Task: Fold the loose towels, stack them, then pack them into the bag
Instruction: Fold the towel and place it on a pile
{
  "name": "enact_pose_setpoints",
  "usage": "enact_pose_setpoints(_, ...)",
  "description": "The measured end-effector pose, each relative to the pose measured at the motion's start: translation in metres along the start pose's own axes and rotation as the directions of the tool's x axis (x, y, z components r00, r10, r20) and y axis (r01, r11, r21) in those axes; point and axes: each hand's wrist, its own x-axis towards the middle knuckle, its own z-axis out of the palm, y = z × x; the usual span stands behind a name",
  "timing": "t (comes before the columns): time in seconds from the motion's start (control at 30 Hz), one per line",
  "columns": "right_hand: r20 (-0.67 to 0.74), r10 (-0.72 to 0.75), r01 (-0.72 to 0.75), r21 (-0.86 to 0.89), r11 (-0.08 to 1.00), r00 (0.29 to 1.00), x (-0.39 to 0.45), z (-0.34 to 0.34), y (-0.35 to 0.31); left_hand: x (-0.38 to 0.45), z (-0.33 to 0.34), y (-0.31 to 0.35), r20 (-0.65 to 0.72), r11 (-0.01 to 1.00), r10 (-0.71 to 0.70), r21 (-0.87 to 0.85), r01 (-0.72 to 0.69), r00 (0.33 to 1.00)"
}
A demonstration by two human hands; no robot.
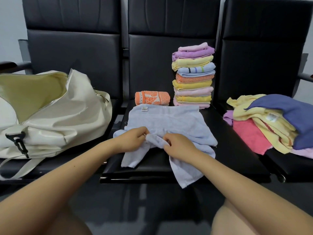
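— Under both hands, what lies on the middle seat?

— One pale blue towel (171,122), spread loose and rumpled across the black seat (228,160). Its near corner hangs over the front edge, below the right wrist.

— And the hands themselves?

— Close together at the towel's near edge. Left hand (131,139) has its fingers curled, pinching a bunched fold of the cloth. Right hand (179,146) pinches that same ridge of fabric from the other side, thumb and fingers closed on it.

— Beyond the hands?

— Just past the blue towel's far edge lies a folded orange towel (152,97) with a leaf pattern, beyond the left hand. Beside it, beyond the right hand, stands the stack of folded towels (194,75): pink, purple, yellow, blue striped, orange, more yellow and pink.

— Off to the right of the right hand?

— On the next seat, a pile of loose towels (271,122): yellow, dark blue, pink-red, a bit of purple, all heaped unfolded.

— To the left of the left hand?

— A cream bag (50,116) on the left seat, zip open, its yellowish lining showing, black buckle on the front, strap trailing toward the seat's front edge.
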Motion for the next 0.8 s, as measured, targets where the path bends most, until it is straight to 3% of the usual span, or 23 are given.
enact_pose_setpoints(0.1, -0.016, 0.057, -0.053, 0.183, 0.982, 0.998, 0.010, -0.008, 0.007, 0.002, -0.007, -0.001, -0.044, 0.997, 0.044, -0.059, -0.046, 0.998)
enact_pose_setpoints(0.2, -0.040, 0.037, -0.024, 0.270, 0.963, 0.999, 0.012, -0.017, 0.020, 0.003, -0.019, -0.009, -0.044, 0.994, 0.106, -0.006, -0.107, 0.993)
enact_pose_setpoints(0.4, -0.032, 0.040, -0.035, 0.136, 0.990, 0.999, 0.009, -0.036, 0.044, 0.014, -0.036, -0.034, -0.093, 0.988, 0.092, 0.132, -0.079, 0.991)
enact_pose_setpoints(0.53, -0.049, 0.159, -0.156, 0.051, 0.986, 0.986, 0.013, -0.045, 0.069, 0.022, -0.042, -0.040, -0.211, 0.993, 0.082, 0.105, -0.061, 0.974)
enact_pose_setpoints(0.67, -0.166, 0.278, -0.280, 0.015, 0.960, 0.946, 0.016, -0.056, 0.087, 0.038, -0.041, -0.043, -0.357, 0.998, 0.013, 0.066, 0.011, 0.934)
enact_pose_setpoints(0.73, -0.253, 0.304, -0.291, 0.087, 0.953, 0.919, 0.018, -0.060, 0.092, 0.045, -0.039, -0.045, -0.425, 0.999, -0.042, 0.009, 0.051, 0.904)
enact_pose_setpoints(0.8, -0.300, 0.360, -0.265, 0.312, 0.912, 0.884, 0.019, -0.061, 0.094, 0.052, -0.035, -0.046, -0.476, 0.996, -0.085, -0.057, 0.065, 0.875)
